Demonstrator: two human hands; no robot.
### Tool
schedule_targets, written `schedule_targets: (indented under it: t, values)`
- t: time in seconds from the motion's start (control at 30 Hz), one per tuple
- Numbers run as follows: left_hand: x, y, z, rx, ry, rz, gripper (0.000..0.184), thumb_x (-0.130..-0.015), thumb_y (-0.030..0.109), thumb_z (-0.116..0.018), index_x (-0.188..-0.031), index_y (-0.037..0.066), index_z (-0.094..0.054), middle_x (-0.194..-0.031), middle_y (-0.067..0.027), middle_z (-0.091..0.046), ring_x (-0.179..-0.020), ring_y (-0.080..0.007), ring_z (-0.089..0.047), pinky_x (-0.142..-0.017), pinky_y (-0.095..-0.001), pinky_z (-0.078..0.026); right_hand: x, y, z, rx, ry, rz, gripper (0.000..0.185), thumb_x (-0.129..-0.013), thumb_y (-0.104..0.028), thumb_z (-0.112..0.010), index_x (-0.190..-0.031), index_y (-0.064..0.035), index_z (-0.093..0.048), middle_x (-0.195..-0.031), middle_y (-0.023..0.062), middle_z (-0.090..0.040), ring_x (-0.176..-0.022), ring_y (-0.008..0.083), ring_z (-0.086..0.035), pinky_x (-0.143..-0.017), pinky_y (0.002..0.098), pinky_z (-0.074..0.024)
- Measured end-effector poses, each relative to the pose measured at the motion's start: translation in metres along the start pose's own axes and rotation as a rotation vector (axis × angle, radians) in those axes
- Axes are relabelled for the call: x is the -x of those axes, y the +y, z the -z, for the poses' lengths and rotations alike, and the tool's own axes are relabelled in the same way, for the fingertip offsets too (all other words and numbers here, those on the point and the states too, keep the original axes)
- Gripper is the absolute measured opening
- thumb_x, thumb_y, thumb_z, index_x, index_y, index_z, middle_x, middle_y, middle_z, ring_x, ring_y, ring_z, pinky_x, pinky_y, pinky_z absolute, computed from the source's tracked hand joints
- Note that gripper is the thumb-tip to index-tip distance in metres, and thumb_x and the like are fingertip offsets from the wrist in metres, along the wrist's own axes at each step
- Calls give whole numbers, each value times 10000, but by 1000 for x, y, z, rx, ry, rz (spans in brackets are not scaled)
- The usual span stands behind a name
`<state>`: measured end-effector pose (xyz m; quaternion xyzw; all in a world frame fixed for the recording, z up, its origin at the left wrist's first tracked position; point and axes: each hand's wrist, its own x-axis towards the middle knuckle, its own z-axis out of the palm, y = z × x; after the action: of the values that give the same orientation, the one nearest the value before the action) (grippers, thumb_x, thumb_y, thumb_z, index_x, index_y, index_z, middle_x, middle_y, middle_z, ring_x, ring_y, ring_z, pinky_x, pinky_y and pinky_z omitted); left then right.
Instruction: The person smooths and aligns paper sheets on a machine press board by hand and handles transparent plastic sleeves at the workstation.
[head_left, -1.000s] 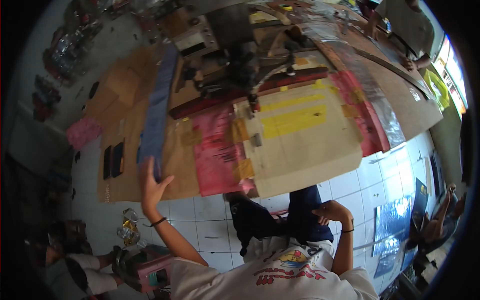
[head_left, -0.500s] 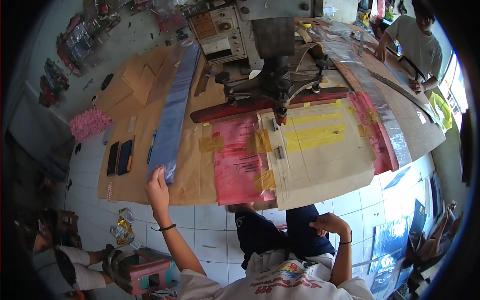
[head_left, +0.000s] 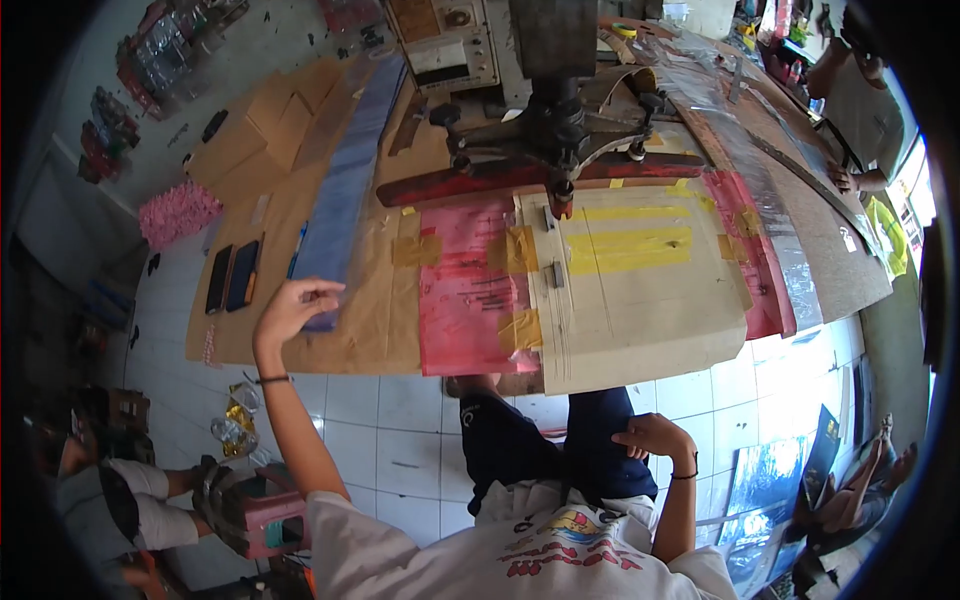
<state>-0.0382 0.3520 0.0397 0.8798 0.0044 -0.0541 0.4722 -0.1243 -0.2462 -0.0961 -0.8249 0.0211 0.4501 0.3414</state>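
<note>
In the head view, my left hand (head_left: 294, 308) is over the near end of a long stack of bluish clear plastic strips (head_left: 350, 190). Its fingers are bent and slightly apart, with nothing visibly held in them. A blue pen (head_left: 298, 250) lies along the stack's left edge. My right hand (head_left: 655, 436) hangs in front of my right thigh, fingers curled in and apparently holding nothing. Ahead of me, a beige board (head_left: 650, 310) with yellow tape lies beside a red sheet (head_left: 470, 290), under the dark press head (head_left: 560, 130).
Two phones (head_left: 230, 277) lie at the table's left, near a pink bumpy bundle (head_left: 180, 215). A cardboard box (head_left: 285, 115) stands farther back. At the far right, another person (head_left: 870, 110) works by a long metal ruler (head_left: 800, 175). A stool (head_left: 260, 510) stands on the floor at left.
My left hand has come off the end of the plastic strips, shifting left and up, and its fingers have loosened. My right hand stays by my thigh. The view has tilted slightly.
</note>
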Motion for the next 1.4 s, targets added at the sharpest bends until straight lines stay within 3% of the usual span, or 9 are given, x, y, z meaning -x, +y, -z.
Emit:
schedule_targets:
  t: [0.07, 0.27, 0.57, 0.77, 0.97, 1.17, 1.27, 1.33, 1.4]
  values:
    - [-8, 6, 2, -179, -132, -108, 461, -764, 91, -840, -1209, 76, -721, -854, 35, -573, -726, -72, -432, -663, -232, -409, -5, 12, -1, -40, 11, 16, 415, -945, -359, -703, -776, 18, -661, -685, 121, -709, -608, 200, -707, -561, 308, -579]
    - [-22, 17, 0, -331, -235, -113, 595, -647, 218, -917, -1213, 181, -741, -794, 49, -492, -668, -104, -322, -597, -265, -333, -7, 25, -3, -89, 28, 10, 393, -933, -324, -719, -753, 20, -659, -667, 112, -699, -594, 181, -695, -567, 288, -567]
    - [-34, 35, 9, -439, -414, 16, 517, -721, 277, -881, -1211, 182, -743, -785, 51, -438, -674, -97, -334, -602, -257, -324, -7, 31, 3, -35, 22, 15, 432, -910, -413, -724, -783, -2, -680, -712, 84, -718, -665, 160, -712, -645, 286, -576]
    - [-34, 33, 10, -290, -460, 28, 411, -803, 269, -831, -1191, 162, -749, -800, 47, -457, -675, -98, -337, -609, -261, -330, -10, 27, 4, -11, 17, -5, 443, -895, -428, -740, -772, -6, -682, -693, 90, -716, -666, 168, -715, -642, 288, -574]
    - [-30, 32, 5, -349, -356, 39, 447, -700, 161, -886, -1133, 140, -774, -764, 61, -520, -653, -84, -350, -586, -260, -326, -13, 27, 2, 10, 74, 34, 422, -898, -363, -753, -707, 5, -675, -646, 109, -705, -584, 186, -702, -590, 301, -565]
    - [-23, 11, -1, -286, -213, -70, 506, -622, 153, -910, -1112, 166, -786, -741, 69, -499, -634, -84, -325, -571, -255, -308, -6, 8, 1, 62, 20, 14, 364, -902, -357, -754, -803, -12, -693, -694, 97, -726, -629, 182, -719, -632, 290, -573]
    - [-23, 7, 0, -255, -227, -76, 504, -632, 163, -904, -1121, 172, -783, -743, 71, -525, -632, -90, -318, -571, -255, -311, 25, -77, 7, 267, -381, 269, 293, -922, -350, -735, -935, -58, -727, -774, 62, -748, -695, 165, -730, -659, 280, -571]
    - [-25, 8, 1, -268, -258, -74, 462, -668, 180, -897, -1116, 169, -785, -743, 72, -578, -621, -88, -313, -566, -265, -319, 29, -145, -4, 113, -508, 891, 243, -939, -338, -716, -1020, -110, -740, -839, 30, -752, -715, 161, -722, -665, 286, -562]
    - [-26, 13, 3, -260, -278, -42, 431, -698, 172, -885, -1116, 150, -783, -766, 67, -630, -616, -76, -337, -569, -261, -337, 40, -228, -9, 188, -294, 1098, 176, -954, -265, -688, -1011, -107, -739, -832, 57, -728, -682, 194, -689, -649, 321, -542]
